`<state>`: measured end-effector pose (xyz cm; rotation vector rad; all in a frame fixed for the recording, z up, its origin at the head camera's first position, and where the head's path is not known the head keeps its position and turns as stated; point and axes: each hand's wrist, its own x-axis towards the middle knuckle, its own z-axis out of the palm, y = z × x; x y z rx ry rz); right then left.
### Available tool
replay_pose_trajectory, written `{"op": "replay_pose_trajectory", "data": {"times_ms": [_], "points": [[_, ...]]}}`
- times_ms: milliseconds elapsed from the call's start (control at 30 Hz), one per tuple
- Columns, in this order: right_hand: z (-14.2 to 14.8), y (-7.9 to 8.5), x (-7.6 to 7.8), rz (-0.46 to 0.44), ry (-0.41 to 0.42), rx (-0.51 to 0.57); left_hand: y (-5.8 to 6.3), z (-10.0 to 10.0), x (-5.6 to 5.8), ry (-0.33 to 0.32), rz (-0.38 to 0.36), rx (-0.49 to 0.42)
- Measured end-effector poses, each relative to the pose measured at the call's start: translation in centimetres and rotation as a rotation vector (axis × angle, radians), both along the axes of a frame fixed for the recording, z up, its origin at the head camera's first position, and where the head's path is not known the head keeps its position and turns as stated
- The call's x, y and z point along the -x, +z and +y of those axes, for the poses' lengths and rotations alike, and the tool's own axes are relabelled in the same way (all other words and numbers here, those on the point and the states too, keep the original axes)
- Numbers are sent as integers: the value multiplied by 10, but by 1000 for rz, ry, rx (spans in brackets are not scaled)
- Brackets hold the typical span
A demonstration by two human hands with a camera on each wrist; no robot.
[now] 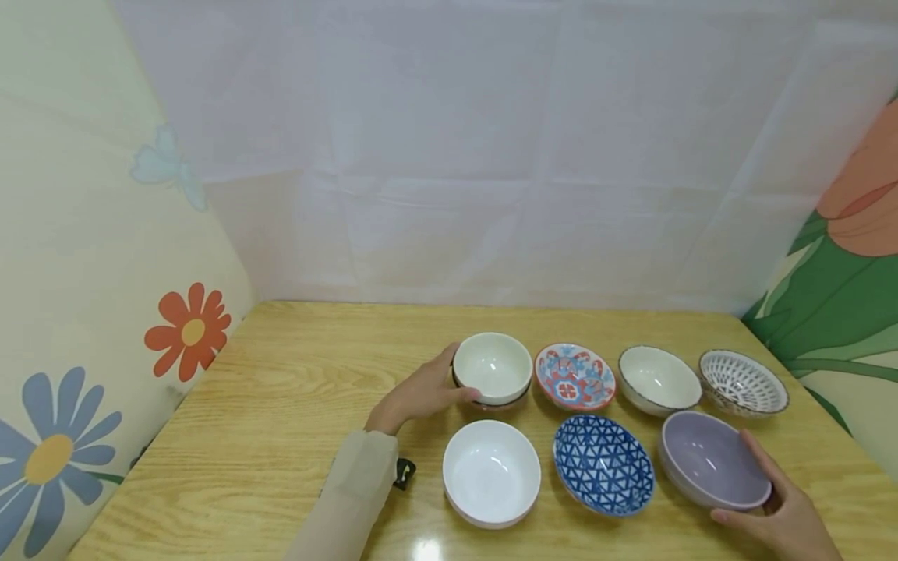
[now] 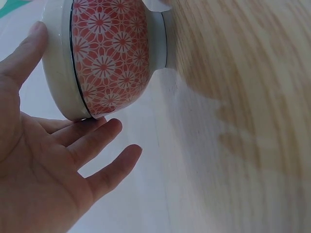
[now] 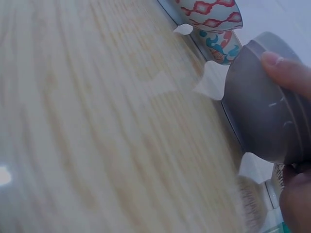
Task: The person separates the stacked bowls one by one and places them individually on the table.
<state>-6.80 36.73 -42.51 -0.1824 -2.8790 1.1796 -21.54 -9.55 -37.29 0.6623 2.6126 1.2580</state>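
My left hand (image 1: 424, 389) holds the side of a cream bowl (image 1: 493, 368), thumb at its near rim. In the left wrist view, this bowl appears nested in a red bowl with white flower patterns (image 2: 112, 53), which has a pale foot standing on the wood. The ring and little fingers spread away from the bowls. At the right, my right hand (image 1: 786, 506) grips a purple bowl (image 1: 712, 460), thumb low on its near side and fingers on its right wall. The right wrist view shows its outer wall (image 3: 262, 107); whether its base touches the table cannot be told.
A white bowl (image 1: 491, 474) and a blue-and-white triangle-patterned bowl (image 1: 603, 465) stand in the near row. Behind are a red-and-blue patterned bowl (image 1: 575, 377), a cream bowl with dark rim (image 1: 659, 380) and a grey-and-white patterned bowl (image 1: 744, 382). All stand on the wooden table (image 1: 281, 436).
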Motion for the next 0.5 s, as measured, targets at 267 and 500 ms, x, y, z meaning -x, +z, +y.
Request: {"op": "replay_pose_trajectory", "data": {"times_ms": [267, 500], "points": [[-1, 2, 1, -24, 8, 19, 0, -1, 0, 11, -6, 24], [-2, 6, 1, -66, 6, 15, 1, -1, 0, 8, -6, 29]]}}
